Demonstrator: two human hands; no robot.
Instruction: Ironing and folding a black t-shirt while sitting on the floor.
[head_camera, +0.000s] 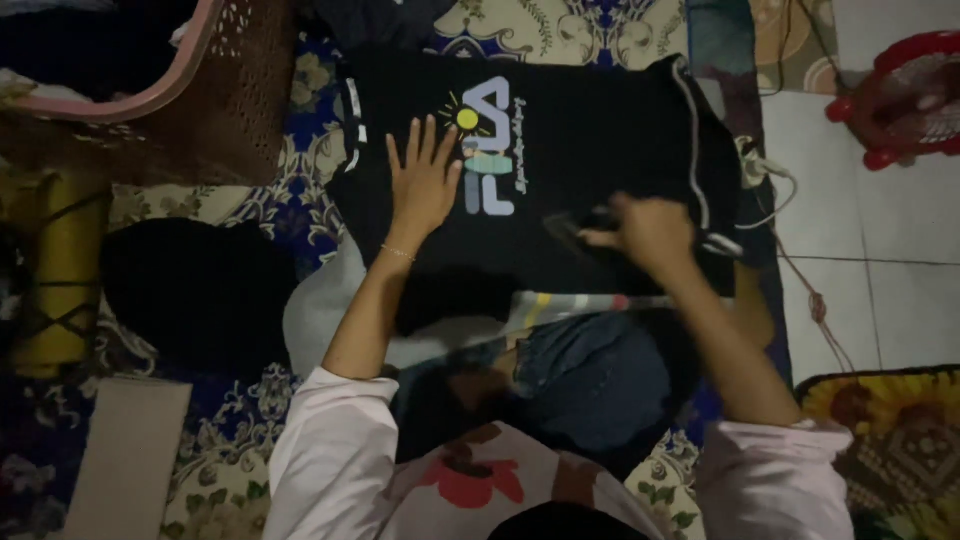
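Note:
A black T-shirt (590, 150) with a printed chest design and white trim lies spread flat on a patterned blue and cream mat (290, 200). My left hand (422, 180) rests flat on it, fingers spread, just left of the print. My right hand (645, 232) is closed around a dark clothes iron (580, 230) that sits on the lower right part of the shirt. A cord (775, 190) runs off to the right from the shirt's edge.
A brown plastic laundry basket (235, 90) stands at the upper left. A dark garment (195, 290) lies left of me, folded grey and blue clothes (590, 370) near my lap. A red fan (905, 100) sits on white tiles at the upper right, a flowered rug (890, 440) lower right.

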